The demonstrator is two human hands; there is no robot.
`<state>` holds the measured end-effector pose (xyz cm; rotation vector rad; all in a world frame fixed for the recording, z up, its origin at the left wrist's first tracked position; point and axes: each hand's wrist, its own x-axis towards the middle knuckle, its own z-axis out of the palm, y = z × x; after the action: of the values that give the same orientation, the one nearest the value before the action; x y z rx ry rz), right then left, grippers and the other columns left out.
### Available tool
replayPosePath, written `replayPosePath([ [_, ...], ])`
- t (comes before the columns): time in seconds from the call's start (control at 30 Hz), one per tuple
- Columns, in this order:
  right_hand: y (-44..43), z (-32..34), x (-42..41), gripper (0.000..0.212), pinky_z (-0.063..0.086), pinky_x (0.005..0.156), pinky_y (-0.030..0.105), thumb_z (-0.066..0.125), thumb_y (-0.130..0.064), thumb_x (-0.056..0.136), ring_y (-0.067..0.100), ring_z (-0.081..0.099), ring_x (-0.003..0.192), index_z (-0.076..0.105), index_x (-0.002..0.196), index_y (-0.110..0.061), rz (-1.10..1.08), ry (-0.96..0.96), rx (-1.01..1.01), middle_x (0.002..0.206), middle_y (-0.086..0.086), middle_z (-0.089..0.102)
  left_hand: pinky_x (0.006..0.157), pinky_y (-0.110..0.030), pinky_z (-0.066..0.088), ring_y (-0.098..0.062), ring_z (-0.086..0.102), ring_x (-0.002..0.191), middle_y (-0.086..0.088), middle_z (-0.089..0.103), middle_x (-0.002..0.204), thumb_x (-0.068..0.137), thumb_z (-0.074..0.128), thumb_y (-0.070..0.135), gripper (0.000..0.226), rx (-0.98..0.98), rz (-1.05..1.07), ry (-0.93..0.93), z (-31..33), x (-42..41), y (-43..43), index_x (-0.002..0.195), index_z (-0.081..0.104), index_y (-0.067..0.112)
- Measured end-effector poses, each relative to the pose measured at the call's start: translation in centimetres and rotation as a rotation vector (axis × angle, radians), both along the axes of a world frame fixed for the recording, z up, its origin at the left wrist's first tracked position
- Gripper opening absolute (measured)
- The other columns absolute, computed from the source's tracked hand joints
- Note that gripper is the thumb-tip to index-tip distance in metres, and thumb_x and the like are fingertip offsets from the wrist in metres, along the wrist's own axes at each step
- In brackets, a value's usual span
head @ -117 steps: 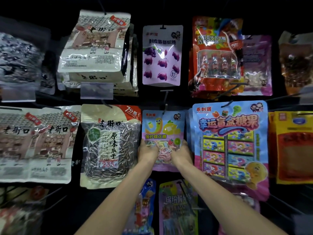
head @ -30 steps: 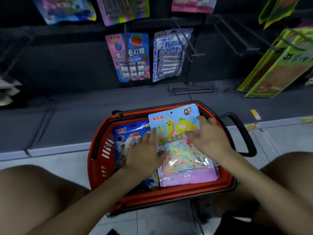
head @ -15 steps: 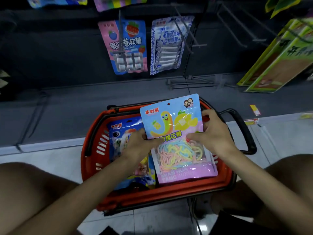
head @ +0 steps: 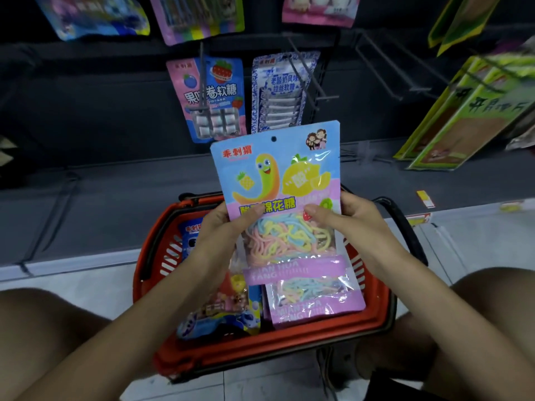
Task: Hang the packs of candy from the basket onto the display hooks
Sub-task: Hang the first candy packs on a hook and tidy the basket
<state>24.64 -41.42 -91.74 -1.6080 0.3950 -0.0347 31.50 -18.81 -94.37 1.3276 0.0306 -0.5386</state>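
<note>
a pale tiled floor (head: 86, 273) runs up to a dark grey ledge (head: 115, 204) at the foot of a black display wall (head: 86, 96), all dimly lit. a red basket (head: 260, 354) with a black handle (head: 405, 227) sits on the floor between the person's bare knees (head: 43, 328).

the left hand (head: 223, 235) and right hand (head: 350, 221) hold a pack (head: 278, 175) upright above the basket. each pinches one side edge, thumb on the front. the pack's blue top has a round hang hole, red writing "乖刺猬", a yellow-green worm, a lemon marked "酸" and the words "棉花糖". a clear window shows pastel strings, and a purple band reads "mian hua tang".

a second pack (head: 315, 302) of the same kind lies in the basket below it, beside a blue pack (head: 220, 314) whose writing is mostly hidden.

wire hooks (head: 315, 81) jut from the wall. one carries a pink pack (head: 214, 99) reading "软糖", and just right of it hangs a white pack (head: 282, 91) reading "老酸奶风味 拉丝软糖". green packs (head: 463, 111) lean at the right, their lettering blurred. a yellow tag (head: 425, 198) lies on the ledge.
</note>
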Motion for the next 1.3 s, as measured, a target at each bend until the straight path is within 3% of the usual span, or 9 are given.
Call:
replayPosePath([
  [0.13, 1.5, 1.0, 0.4, 0.048, 0.063, 0.079, 0.041, 0.088, -0.021, 0.074, 0.036, 0.077, 0.089, 0.068, 0.11, 0.004, -0.01, -0.074, -0.014, 0.096, 0.027, 0.074, 0.092, -0.052, 0.061, -0.033, 0.074, 0.108, -0.011, 0.077, 0.119, 0.086, 0.074, 0.02, 0.038, -0.048, 0.086, -0.076, 2.2, 0.9, 0.1, 0.122, 0.073, 0.007],
  [0.3, 2.8, 2.7, 0.5, 0.019, 0.065, 0.069, 0.043, 0.084, -0.004, 0.081, 0.024, 0.077, 0.074, 0.07, 0.094, -0.005, -0.094, -0.221, 0.027, 0.084, 0.013, 0.077, 0.09, -0.044, 0.062, -0.026, 0.073, 0.112, -0.004, 0.076, 0.122, 0.086, 0.076, 0.023, 0.043, 0.025, 0.106, -0.356, 5.2, 1.1, 0.7, 0.128, 0.067, 0.013],
  [0.5, 4.1, 5.2, 0.2, 0.019, 0.061, 0.06, 0.032, 0.084, -0.004, 0.082, 0.029, 0.077, 0.081, 0.072, 0.097, -0.006, -0.123, -0.324, 0.059, 0.086, 0.009, 0.079, 0.09, -0.039, 0.062, -0.022, 0.074, 0.109, -0.001, 0.076, 0.12, 0.089, 0.079, 0.012, 0.048, 0.117, 0.052, -0.528, 6.7, -0.9, 2.1, 0.132, 0.062, 0.02],
  [0.6, 4.5, 6.5, 0.2, 0.025, 0.06, 0.058, 0.031, 0.085, -0.007, 0.082, 0.035, 0.077, 0.083, 0.068, 0.098, 0.002, -0.09, -0.335, 0.031, 0.089, 0.025, 0.074, 0.09, -0.037, 0.062, -0.02, 0.074, 0.11, 0.0, 0.076, 0.121, 0.087, 0.08, 0.007, 0.048, 0.136, 0.036, -0.541, 8.0, -1.4, 3.5, 0.13, 0.063, 0.02],
  [0.73, 5.6, 9.4, 1.0, 0.044, 0.063, 0.061, 0.045, 0.084, -0.011, 0.085, 0.052, 0.07, 0.083, 0.06, 0.114, 0.011, -0.014, -0.382, -0.016, 0.102, 0.04, 0.065, 0.089, -0.044, 0.063, -0.023, 0.076, 0.105, -0.003, 0.079, 0.114, 0.083, 0.082, 0.007, 0.046, 0.147, 0.097, -0.541, 10.7, -1.2, 5.3, 0.125, 0.066, 0.017],
  [1.0, 8.6, 19.0, 3.5, 0.031, 0.061, 0.088, 0.053, 0.084, -0.015, 0.087, 0.034, 0.075, 0.096, 0.067, 0.113, -0.018, 0.079, -0.583, -0.107, 0.104, 0.011, 0.076, 0.079, -0.031, 0.063, -0.027, 0.077, 0.102, -0.009, 0.08, 0.108, 0.083, 0.08, -0.004, 0.041, 0.058, 0.258, -0.681, 19.6, 0.4, 7.9, 0.121, 0.069, 0.009],
  [1.13, 9.9, 24.8, 4.6, 0.032, 0.061, 0.078, 0.039, 0.082, -0.017, 0.089, 0.029, 0.071, 0.09, 0.064, 0.114, -0.017, 0.097, -0.726, -0.184, 0.101, 0.007, 0.074, 0.079, -0.032, 0.063, -0.022, 0.078, 0.098, -0.007, 0.08, 0.107, 0.083, 0.079, -0.004, 0.041, 0.013, 0.318, -0.775, 25.2, 0.9, 8.6, 0.118, 0.066, 0.012],
  [1.23, 10.7, 28.4, 6.1, 0.028, 0.051, 0.061, 0.019, 0.081, -0.018, 0.089, 0.009, 0.064, 0.071, 0.063, 0.111, -0.02, 0.091, -0.784, -0.201, 0.077, -0.016, 0.066, 0.074, -0.032, 0.064, -0.022, 0.078, 0.094, -0.005, 0.08, 0.103, 0.083, 0.08, -0.002, 0.044, -0.017, 0.379, -0.838, 29.0, 1.7, 9.0, 0.119, 0.061, 0.012],
  [1.3, 11.2, 30.5, 6.8, 0.034, 0.052, 0.065, 0.016, 0.082, -0.021, 0.09, 0.003, 0.069, 0.082, 0.061, 0.116, -0.027, 0.079, -0.806, -0.2, 0.089, -0.018, 0.07, 0.071, -0.031, 0.063, -0.02, 0.078, 0.093, 0.001, 0.08, 0.101, 0.082, 0.082, 0.0, 0.052, -0.032, 0.421, -0.875, 31.4, 2.2, 9.2, 0.124, 0.056, 0.014],
])
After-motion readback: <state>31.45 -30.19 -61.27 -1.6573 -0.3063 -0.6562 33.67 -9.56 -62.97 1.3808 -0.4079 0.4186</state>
